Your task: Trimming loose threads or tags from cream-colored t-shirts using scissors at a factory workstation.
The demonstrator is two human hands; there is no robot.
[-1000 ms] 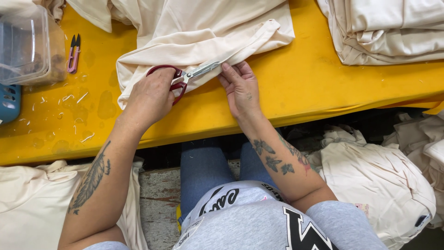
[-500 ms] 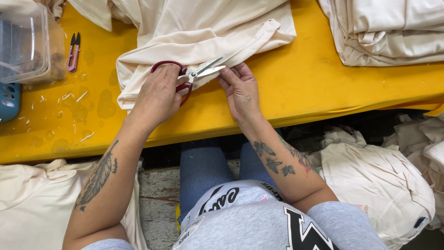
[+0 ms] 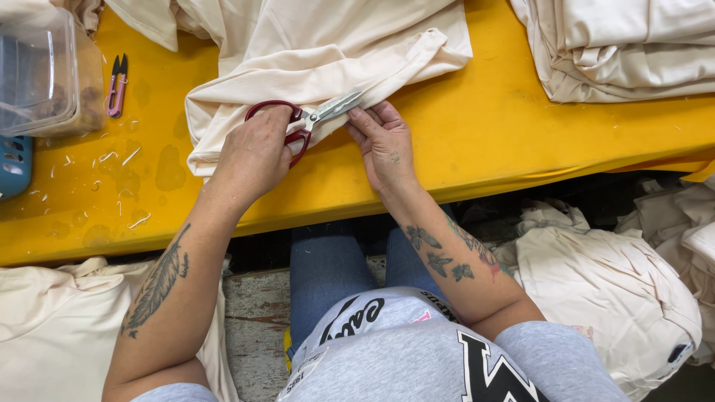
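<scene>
Left hand (image 3: 253, 158): closed through the loops of red-handled steel scissors (image 3: 309, 121), blades nearly shut and pointing right, tips at a folded edge of cream cotton garment (image 3: 313, 56). Right hand (image 3: 385, 141): fingers pinching and pressing flat that same cloth edge just beside the blade tips. Garment: spread on yellow table top (image 3: 506, 134), near its front edge, directly ahead of the seated person. Far left: small pink thread snips (image 3: 116, 85) lying beside clear plastic box (image 3: 41, 71); blue plastic basket (image 3: 13, 165) at the left edge; scattered thread clippings (image 3: 119, 160) on the table. Upper right: folded stack of cream cloth (image 3: 625, 48). Below the table: further cream cloth heaps (image 3: 603, 275) at right
</scene>
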